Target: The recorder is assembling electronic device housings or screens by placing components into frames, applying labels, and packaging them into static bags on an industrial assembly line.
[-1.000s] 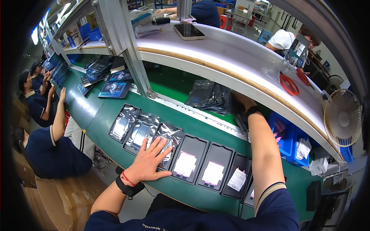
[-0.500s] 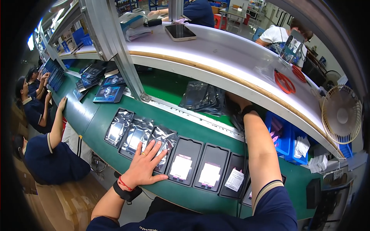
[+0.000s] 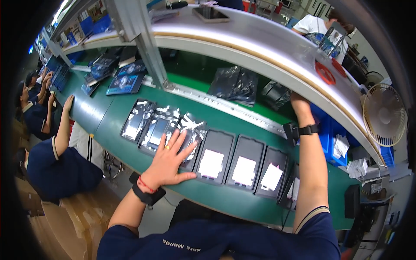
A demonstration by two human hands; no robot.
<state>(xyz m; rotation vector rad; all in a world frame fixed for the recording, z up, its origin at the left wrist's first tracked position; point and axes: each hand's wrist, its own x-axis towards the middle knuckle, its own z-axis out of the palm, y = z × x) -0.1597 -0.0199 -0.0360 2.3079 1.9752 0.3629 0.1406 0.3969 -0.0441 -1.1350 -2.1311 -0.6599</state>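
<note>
My left hand (image 3: 167, 162) lies with fingers spread over the third black tray in a row, touching a shiny clear plastic bag (image 3: 190, 125). Two similar bagged items, one in the first tray (image 3: 138, 121) and one in the second (image 3: 160, 125), sit to its left. To its right, a tray (image 3: 216, 145) and several more hold white paper slips (image 3: 211, 164). My right hand (image 3: 300, 106) reaches under the raised shelf, its fingers hidden by the shelf edge. Dark plastic bags (image 3: 276, 94) lie beside it, and a larger pile of dark bags (image 3: 235, 84) is farther left.
A metal post (image 3: 149, 56) stands at the bench's back left, near blue-printed boxes (image 3: 125, 83). The white shelf (image 3: 260, 39) carries a phone (image 3: 211, 14) and red-handled tools (image 3: 325, 73). Blue bins (image 3: 333, 147) and a fan (image 3: 384, 115) are at right. A co-worker (image 3: 65, 167) sits at left.
The head view has shifted. My right hand has moved rightward under the shelf, away from the larger pile, and smaller dark bags now show beside it. My left hand stays on the third tray.
</note>
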